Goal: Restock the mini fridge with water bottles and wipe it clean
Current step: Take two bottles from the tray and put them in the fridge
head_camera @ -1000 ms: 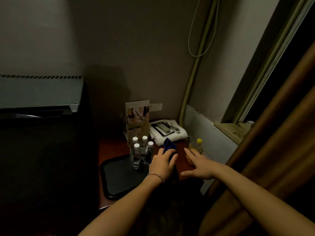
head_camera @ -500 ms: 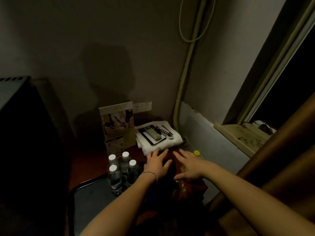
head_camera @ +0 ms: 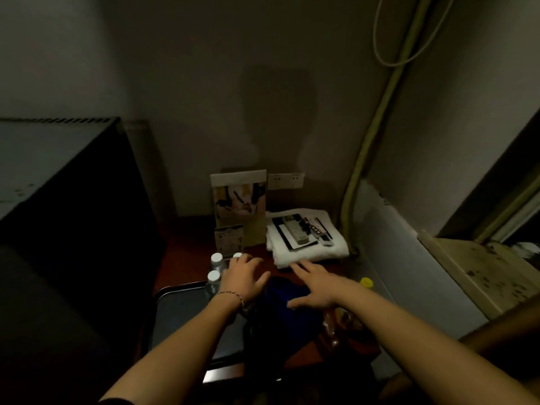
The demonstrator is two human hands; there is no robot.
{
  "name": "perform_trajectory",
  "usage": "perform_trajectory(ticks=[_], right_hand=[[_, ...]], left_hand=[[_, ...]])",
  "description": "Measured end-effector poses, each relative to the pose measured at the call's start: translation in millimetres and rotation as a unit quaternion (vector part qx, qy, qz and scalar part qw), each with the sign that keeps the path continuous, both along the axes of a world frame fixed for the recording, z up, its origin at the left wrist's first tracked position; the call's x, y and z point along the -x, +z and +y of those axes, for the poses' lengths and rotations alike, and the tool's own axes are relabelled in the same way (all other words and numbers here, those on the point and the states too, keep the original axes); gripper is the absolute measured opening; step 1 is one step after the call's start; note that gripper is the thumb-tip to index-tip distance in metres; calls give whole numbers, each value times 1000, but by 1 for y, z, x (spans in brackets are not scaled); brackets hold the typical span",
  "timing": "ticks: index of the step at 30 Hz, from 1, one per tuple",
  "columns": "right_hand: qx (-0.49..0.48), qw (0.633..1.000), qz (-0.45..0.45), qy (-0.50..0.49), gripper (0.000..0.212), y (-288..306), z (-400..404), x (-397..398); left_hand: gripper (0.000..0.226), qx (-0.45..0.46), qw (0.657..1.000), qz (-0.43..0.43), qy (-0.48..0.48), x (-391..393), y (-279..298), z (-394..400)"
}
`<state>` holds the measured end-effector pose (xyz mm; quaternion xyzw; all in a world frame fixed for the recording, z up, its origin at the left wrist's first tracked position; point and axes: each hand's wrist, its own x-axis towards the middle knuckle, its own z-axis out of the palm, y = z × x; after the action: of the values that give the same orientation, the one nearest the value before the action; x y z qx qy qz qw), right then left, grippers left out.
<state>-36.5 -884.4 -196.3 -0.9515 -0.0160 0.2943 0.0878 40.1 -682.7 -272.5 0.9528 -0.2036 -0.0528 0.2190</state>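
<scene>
Far L, the dark boxy mini fridge w/ a pale vented top [head_camera: 43, 171] sits well apart from both hands, door side not readable in the gloom; next R, the black rectangular plastic tray [head_camera: 181, 314] holds the small clear plastic water bottles w/ white caps [head_camera: 214, 276], standing upright, long axis vertical, clustered at the tray's far corner; left hand [head_camera: 244, 280] hovers just beside them, fingers spread and relaxed, gripping nothing, fingertips over or touching the rightmost cap (can't tell which); so the bottles lie directly L of and under those fingers, and the L hand is clearly the nearer one for a top-down or side grab; btw the hands, a dark blue crumpled cloth [head_camera: 292, 296] lies on the reddish wooden tabletop [head_camera: 187, 258], long axis hard to read in shadow; right hand [head_camera: 314, 287] sits over its R edge, fingers straight and splayed, holding nothing, thumb near or on the cloth; judged: R hand is better placed for the cloth, L for a bottle; further R, a yellow-capped bottle [head_camera: 366, 282] is just beside the R wrist; behind, a folded white towel [head_camera: 306, 244] carries remotes.
</scene>
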Motion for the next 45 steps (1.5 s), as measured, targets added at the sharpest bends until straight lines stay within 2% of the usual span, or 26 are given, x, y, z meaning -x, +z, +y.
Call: perform_trajectory(ticks=[4, 9, 16, 25, 30, 35, 38, 41, 45], right_hand=[[-19, 999, -24, 34, 102, -10, 24, -18], [-12, 994, -71, 81, 92, -22, 64, -44], [16, 993, -67, 93, 74, -50, 98, -77], [35, 996, -61, 58, 74, -66, 104, -101], [45, 994, -76, 61, 74, -51, 116, -101], [45, 985, -126, 110, 75, -12, 152, -95], [46, 967, -178, 176, 77, 21, 190, -89], [-27, 931, -283, 229, 72, 68, 239, -75], [-150, 845, -443, 259, 60, 133, 318, -42]], left_hand=[[46, -29, 996, -18, 77, 8, 3, 40], [54, -70, 987, 8, 141, 11, -6, 92], [57, -34, 991, 47, 120, -4, -27, 108], [64, 8, 994, 81, 72, -32, -40, 106], [77, -11, 995, 57, 84, -33, -24, 128], [81, -15, 988, 7, 156, -8, 17, 168], [82, 3, 984, -2, 178, 20, 42, 203], [80, 23, 975, -2, 219, 51, 67, 248], [77, -4, 963, -4, 270, 88, 98, 309]])
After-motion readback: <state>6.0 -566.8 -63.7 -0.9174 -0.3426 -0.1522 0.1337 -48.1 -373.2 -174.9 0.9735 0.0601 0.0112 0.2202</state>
